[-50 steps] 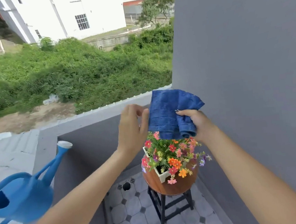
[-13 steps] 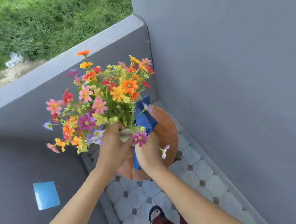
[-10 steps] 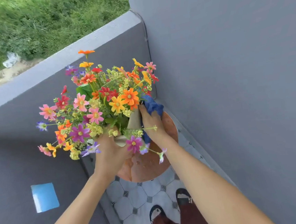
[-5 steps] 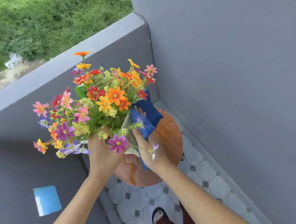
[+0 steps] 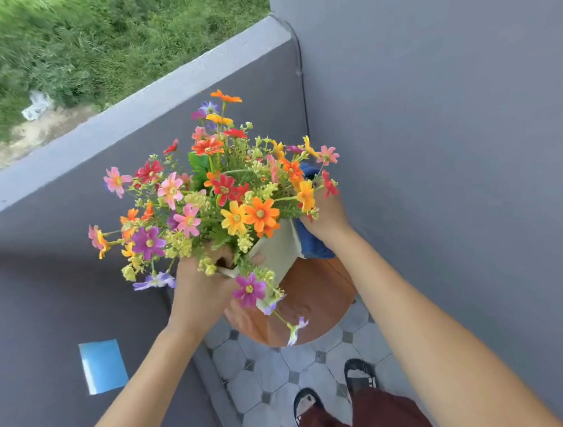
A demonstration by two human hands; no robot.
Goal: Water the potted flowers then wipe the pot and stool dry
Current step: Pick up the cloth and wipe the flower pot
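Observation:
A white square pot (image 5: 278, 253) full of mixed colourful flowers (image 5: 234, 197) is lifted and tilted above the round brown stool top (image 5: 311, 308). My left hand (image 5: 199, 290) grips the pot's near corner at the rim, thumb over the edge. My right hand (image 5: 327, 217) presses a folded blue cloth (image 5: 312, 244) against the pot's right side. Blooms hide part of the cloth and my right fingers. The stool's legs are out of sight below the seat.
A grey wall (image 5: 454, 127) rises close on the right, and a low grey parapet (image 5: 146, 112) runs across behind the flowers. Grey octagonal floor tiles (image 5: 272, 379) lie below, with my sandalled feet (image 5: 332, 394). A blue patch (image 5: 104, 366) shows at the lower left.
The pot has turned and shifted right, showing more of its white side. My right hand with the cloth slid from the pot's near face up to its right side.

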